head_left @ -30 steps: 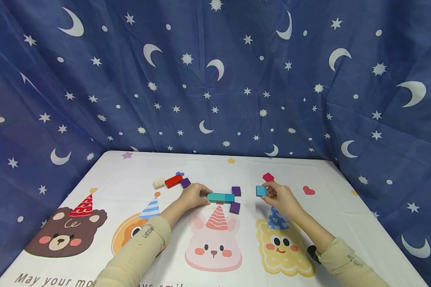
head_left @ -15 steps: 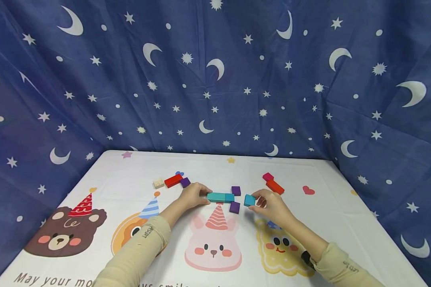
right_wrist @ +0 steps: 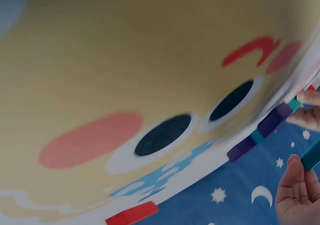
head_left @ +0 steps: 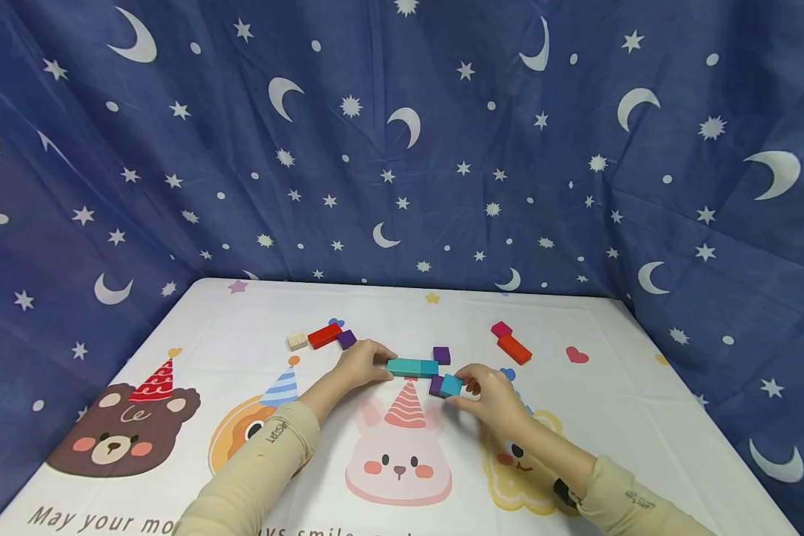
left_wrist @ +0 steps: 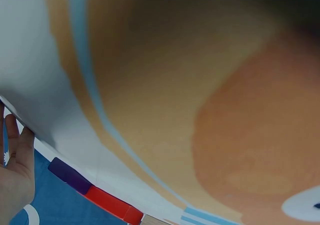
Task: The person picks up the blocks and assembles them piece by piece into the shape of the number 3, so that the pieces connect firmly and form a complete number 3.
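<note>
In the head view my left hand (head_left: 364,362) pinches the left end of a long teal block (head_left: 404,367). A small blue block (head_left: 429,368) adjoins that block's right end. One purple block (head_left: 441,355) lies just behind this row's right end, another purple block (head_left: 436,386) just in front. My right hand (head_left: 496,398) pinches a second blue block (head_left: 452,385) between thumb and fingers, overlapping the front purple block in view; whether they touch, I cannot tell. The right wrist view shows the right hand (right_wrist: 298,195) holding this block (right_wrist: 312,156).
Behind my left hand lie a cream block (head_left: 298,341), a red block (head_left: 324,336) and a purple block (head_left: 347,339). A crimson block (head_left: 501,329) and an orange-red block (head_left: 514,349) lie at the back right. A blue starry curtain (head_left: 402,149) hangs behind the white table (head_left: 603,402).
My right hand has carried the blue block left and toward the front purple block, uncovering the orange-red block. My left hand stays at the teal block.
</note>
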{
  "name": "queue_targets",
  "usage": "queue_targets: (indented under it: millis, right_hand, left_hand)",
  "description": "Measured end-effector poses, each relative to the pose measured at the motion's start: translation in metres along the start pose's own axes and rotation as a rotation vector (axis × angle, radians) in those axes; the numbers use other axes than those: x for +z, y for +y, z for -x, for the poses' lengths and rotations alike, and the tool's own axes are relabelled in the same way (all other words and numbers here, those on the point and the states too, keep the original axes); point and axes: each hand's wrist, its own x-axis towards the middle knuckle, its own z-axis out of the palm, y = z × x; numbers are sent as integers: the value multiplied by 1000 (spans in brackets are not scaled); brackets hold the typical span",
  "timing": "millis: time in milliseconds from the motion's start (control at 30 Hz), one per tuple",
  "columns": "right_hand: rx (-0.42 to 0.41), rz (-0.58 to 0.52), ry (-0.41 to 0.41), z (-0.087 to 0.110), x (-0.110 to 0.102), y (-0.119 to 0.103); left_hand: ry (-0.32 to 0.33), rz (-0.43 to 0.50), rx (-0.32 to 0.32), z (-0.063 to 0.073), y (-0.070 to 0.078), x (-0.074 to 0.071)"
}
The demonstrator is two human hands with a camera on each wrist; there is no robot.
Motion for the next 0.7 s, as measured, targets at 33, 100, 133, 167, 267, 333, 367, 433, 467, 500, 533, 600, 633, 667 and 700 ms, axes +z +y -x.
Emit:
queue_targets:
  millis: [33,100,133,167,267,333,367,433,467,500,533,600,633,667,700]
  right_hand:
    - [0,6,1,1,1,-1]
    - [6,10,-7,1,5,-3]
    - [13,9,-15,2,6,-4]
    - [19,11,-22,2,7,-4]
    - [28,10,-44,2,12,-5]
    - [18,20,-47,3,14,-5]
    - [12,27,-47,3,15,-6]
    - [10,40,-45,3,17,-7]
    - [12,49,-45,3,18,-7]
    - [21,52,-47,3,19,-8]
    - [32,54,-52,2,20,-8]
    - [55,57,-62,1,21,-10]
    - [61,60,-68,1,22,-11]
    - [63,67,-74,0,23,-11]
    - [62,74,-79,0,24,-12]
  left_hand:
    - [0,-2,-1,0,0,0]
    - [-1,-4,-6,0,1,0]
    - [1,-5,-10,0,1,0]
    - [1,-6,-13,-1,1,-1]
    - [3,-5,-17,-1,2,-1]
    - [6,-2,-17,0,2,0]
    - [8,-1,-17,0,2,0]
    - [6,-1,-17,0,2,0]
    - [7,-1,-15,0,2,1]
    - [6,0,-15,0,2,1]
    - [5,0,-15,0,1,1]
    - [2,-1,-15,-1,1,1]
    - [2,-1,-15,-1,0,1]
    - [4,0,-15,-1,0,1]
    - [5,-2,-14,-1,0,1]
